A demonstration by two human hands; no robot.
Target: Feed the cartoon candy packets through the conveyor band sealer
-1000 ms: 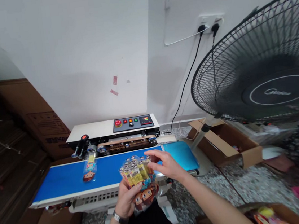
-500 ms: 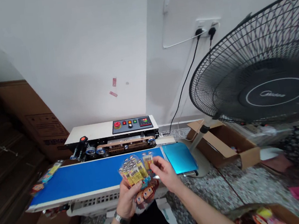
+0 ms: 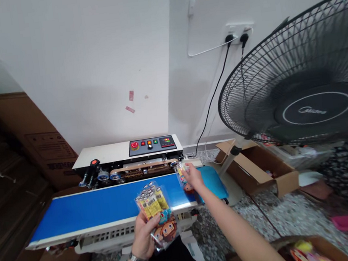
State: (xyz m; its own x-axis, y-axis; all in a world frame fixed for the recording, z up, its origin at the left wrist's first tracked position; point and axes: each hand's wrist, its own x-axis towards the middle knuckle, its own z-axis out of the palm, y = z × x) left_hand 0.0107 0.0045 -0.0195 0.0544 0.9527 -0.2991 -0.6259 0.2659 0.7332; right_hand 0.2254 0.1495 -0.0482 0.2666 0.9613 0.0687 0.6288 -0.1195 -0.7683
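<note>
My left hand (image 3: pixel 145 233) is closed on a fanned stack of clear packets (image 3: pixel 152 201) with yellow barcode labels and brown cartoon faces, in front of the belt. In my right hand (image 3: pixel 194 176) a single packet of the same kind (image 3: pixel 180 172) is pinched, its top edge at the right end of the sealing band. That packet lies over the right part of the blue conveyor belt (image 3: pixel 100 205), by the shiny blue plate (image 3: pixel 213 178). The band sealer (image 3: pixel 122 151) stands behind the belt, its display lit.
A large black fan (image 3: pixel 311 109) stands close on the right. Behind its pole is an open cardboard box (image 3: pixel 255 171). Another box holding colourful packets (image 3: pixel 306 254) sits at the lower right. Tall cardboard (image 3: pixel 45 142) leans at the left. Power cables (image 3: pixel 212 104) run down the wall.
My right hand has moved up and right, carrying one packet away from the stack to the sealer's entry. The packet at the belt's left end has gone from view. My left hand keeps the stack.
</note>
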